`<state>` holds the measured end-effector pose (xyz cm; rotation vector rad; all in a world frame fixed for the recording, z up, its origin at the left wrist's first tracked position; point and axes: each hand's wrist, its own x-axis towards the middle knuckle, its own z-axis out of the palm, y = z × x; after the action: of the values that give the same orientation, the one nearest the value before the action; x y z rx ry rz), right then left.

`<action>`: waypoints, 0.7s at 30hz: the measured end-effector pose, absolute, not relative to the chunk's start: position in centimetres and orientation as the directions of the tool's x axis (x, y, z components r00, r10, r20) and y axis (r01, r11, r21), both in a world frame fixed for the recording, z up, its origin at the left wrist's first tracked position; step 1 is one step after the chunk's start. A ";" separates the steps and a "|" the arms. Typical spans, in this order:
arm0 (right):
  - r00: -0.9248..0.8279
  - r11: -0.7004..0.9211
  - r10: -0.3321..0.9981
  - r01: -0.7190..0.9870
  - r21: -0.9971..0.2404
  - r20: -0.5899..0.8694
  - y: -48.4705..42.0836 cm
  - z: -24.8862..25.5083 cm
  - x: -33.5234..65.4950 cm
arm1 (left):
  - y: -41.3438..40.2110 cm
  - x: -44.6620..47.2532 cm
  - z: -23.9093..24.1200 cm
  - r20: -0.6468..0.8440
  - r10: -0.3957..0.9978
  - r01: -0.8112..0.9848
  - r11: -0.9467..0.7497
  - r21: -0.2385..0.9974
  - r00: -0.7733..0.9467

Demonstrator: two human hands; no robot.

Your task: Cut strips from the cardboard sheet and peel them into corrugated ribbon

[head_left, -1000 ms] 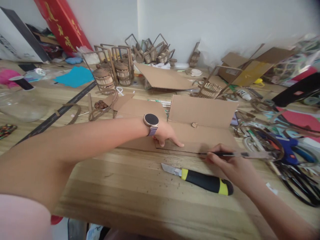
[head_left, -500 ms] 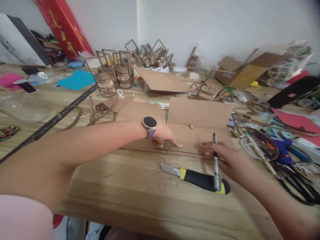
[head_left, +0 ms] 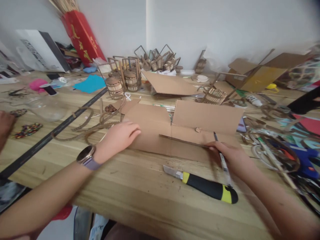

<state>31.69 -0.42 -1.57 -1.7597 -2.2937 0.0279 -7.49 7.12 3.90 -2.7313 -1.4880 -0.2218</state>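
A flat piece of brown cardboard (head_left: 190, 133) with raised flaps lies on the wooden table (head_left: 140, 193). My left hand (head_left: 119, 136) rests flat on its left end, fingers stretched out, a watch (head_left: 86, 156) on the wrist. My right hand (head_left: 228, 159) holds a thin pen (head_left: 221, 156) between its fingers at the cardboard's right front edge, tip pointing away from me. A utility knife (head_left: 202, 184) with a black and yellow handle lies on the table just in front of the cardboard, blade pointing left.
Small woven baskets (head_left: 125, 80) and more cardboard (head_left: 170, 85) crowd the back. A long black ruler (head_left: 50, 136) runs diagonally at left, braided strips (head_left: 100, 123) beside it. Scissors, a blue glue gun (head_left: 303, 156) and scraps fill the right. Another person's hand (head_left: 5, 125) shows at far left.
My left hand slid from the cardboard's middle front edge to its left end. The right hand, still holding the pen, settled on the cardboard's right front edge. The view shifted left.
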 end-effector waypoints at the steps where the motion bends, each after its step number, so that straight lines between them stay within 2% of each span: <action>1: -0.239 0.271 0.950 0.951 -0.152 0.202 -0.4 -1.8 31.7 | 6.5 -8.5 3.7 0.113 0.881 0.887 -0.462 -0.002 0.459; 3: -0.255 0.288 0.938 0.950 -0.118 0.233 -0.4 -2.3 32.1 | 5.6 -10.0 3.1 0.066 0.949 0.947 -0.302 -0.110 0.310; 5: -0.291 0.313 0.925 0.948 -0.057 0.244 -0.2 -3.0 32.6 | 4.9 -10.8 2.5 0.049 0.973 0.962 -0.212 -0.171 0.223; 9: -0.360 0.363 0.903 0.931 0.031 0.234 0.2 -4.1 33.9 | 4.2 -10.7 1.8 0.055 0.986 0.970 -0.143 -0.195 0.156; 15: -0.322 0.332 0.919 0.943 -0.006 0.229 -0.3 -4.1 33.8 | 4.2 -10.2 1.4 0.039 0.985 0.980 -0.160 -0.119 0.166; 21: -0.251 0.275 0.937 0.959 -0.069 0.242 -1.3 -3.6 34.1 | 4.4 -9.8 1.4 0.050 0.987 0.987 -0.155 0.041 0.152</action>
<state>34.08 -1.29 -3.56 -1.7564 -2.3095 -0.1351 -9.77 4.40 1.38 -2.3834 -2.0414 -0.1019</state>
